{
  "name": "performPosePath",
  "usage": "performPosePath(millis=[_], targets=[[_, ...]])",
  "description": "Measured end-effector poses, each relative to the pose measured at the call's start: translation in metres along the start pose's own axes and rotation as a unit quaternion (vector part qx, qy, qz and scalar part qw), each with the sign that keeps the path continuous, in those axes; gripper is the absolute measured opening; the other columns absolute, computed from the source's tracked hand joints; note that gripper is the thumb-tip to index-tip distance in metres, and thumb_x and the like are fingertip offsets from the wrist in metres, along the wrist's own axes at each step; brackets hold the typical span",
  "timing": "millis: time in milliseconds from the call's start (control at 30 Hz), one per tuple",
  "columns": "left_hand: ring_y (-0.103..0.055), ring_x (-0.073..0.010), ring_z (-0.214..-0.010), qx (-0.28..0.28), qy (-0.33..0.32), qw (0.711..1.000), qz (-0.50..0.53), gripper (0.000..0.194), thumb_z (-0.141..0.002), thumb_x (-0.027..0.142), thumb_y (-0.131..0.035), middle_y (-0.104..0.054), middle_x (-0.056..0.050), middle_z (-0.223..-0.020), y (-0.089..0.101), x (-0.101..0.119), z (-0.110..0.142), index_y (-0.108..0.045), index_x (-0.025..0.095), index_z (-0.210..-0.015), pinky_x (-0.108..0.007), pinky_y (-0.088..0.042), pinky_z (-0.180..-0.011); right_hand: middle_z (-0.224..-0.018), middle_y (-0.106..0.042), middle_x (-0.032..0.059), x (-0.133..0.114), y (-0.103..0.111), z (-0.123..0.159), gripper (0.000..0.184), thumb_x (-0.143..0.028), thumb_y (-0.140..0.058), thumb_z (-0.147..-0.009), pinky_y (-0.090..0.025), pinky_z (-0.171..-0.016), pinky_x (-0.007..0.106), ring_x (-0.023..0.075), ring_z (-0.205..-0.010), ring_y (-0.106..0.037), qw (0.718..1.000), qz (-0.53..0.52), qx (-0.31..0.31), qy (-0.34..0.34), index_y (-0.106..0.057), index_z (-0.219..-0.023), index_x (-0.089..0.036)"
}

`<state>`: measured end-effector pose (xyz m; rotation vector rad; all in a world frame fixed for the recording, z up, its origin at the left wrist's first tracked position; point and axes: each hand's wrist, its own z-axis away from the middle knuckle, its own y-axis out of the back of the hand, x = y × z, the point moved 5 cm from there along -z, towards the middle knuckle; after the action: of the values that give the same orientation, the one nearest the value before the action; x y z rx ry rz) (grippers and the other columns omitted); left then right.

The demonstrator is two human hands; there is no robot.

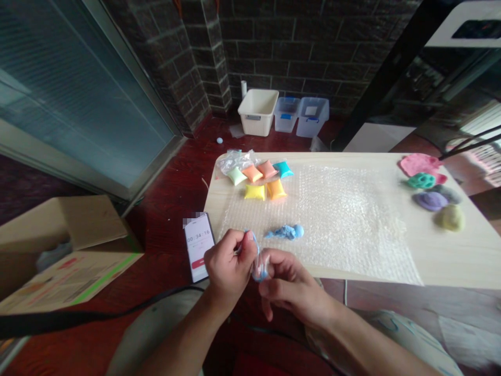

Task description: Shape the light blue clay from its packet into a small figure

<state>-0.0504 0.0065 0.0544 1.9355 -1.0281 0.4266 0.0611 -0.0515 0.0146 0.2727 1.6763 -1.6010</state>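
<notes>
Between thumb and fingers my left hand [229, 261] pinches a thin bit of blue clay, which stretches toward the other hand. Closed on a crumpled clear plastic wrapper [260, 267] with blue residue is my right hand [291, 279]. Both hands are held close together at the table's near edge. Just beyond them, a lumpy piece of blue clay [287, 231] with a round ball at its right end lies on the bubble wrap [344, 214]. Farther back sit several small clay packets, including a yellow packet [254, 192], an orange packet [276, 189] and a teal packet [284, 168].
Pink clay [418, 164], green clay [421, 180], purple clay [430, 200] and yellowish clay [452, 218] lie at the table's right. A phone [199, 245] showing a timer is at the left edge. An open cardboard box [97, 261] stands left; a white basket [258, 112] stands behind.
</notes>
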Motion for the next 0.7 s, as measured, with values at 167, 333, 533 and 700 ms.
performPosePath(millis=[167,333,533,700], targets=[[-0.042,-0.0076,-0.049,0.005,0.043,0.999,0.025,0.030,-0.096,0.018,-0.060,-0.046,0.007,-0.054,0.001,-0.006,-0.004,-0.051,0.020,-0.068,-0.020,-0.034,-0.051,-0.061,-0.053,-0.0104,-0.010,0.005,0.003,0.019,-0.027,-0.079,-0.089,-0.041,-0.043,0.012,0.0020,-0.041,-0.043,0.992,0.082,0.078,0.058,-0.070,-0.105,-0.022],[-0.040,-0.0072,-0.048,0.006,0.048,0.998,0.030,0.031,-0.095,0.018,-0.062,-0.043,0.008,-0.054,0.001,-0.007,-0.004,-0.049,0.020,-0.066,-0.020,-0.032,-0.049,-0.062,-0.054,-0.0085,-0.013,0.003,0.003,0.020,-0.030,-0.079,-0.090,-0.038,-0.046,0.015,0.0043,-0.046,-0.045,0.982,0.162,0.075,0.056,-0.070,-0.104,-0.020],[-0.035,-0.0061,-0.045,0.017,0.023,1.000,0.006,0.031,-0.092,0.018,-0.065,-0.040,0.009,-0.051,0.003,-0.006,-0.003,-0.050,0.020,-0.064,-0.019,-0.028,-0.046,-0.063,-0.056,-0.0067,-0.010,-0.002,0.006,0.019,-0.025,-0.083,-0.086,-0.035,-0.049,0.016,0.0056,-0.054,-0.047,0.977,0.192,0.069,0.055,-0.068,-0.093,-0.017],[-0.037,-0.0060,-0.044,0.028,0.009,0.999,-0.028,0.030,-0.091,0.019,-0.067,-0.045,0.009,-0.050,0.004,-0.003,-0.005,-0.053,0.019,-0.065,-0.019,-0.028,-0.046,-0.064,-0.056,-0.0092,-0.005,0.002,0.004,0.034,-0.028,-0.088,-0.082,-0.038,-0.042,0.015,0.0044,-0.045,-0.046,0.986,0.127,0.094,0.059,-0.066,-0.107,-0.021]])
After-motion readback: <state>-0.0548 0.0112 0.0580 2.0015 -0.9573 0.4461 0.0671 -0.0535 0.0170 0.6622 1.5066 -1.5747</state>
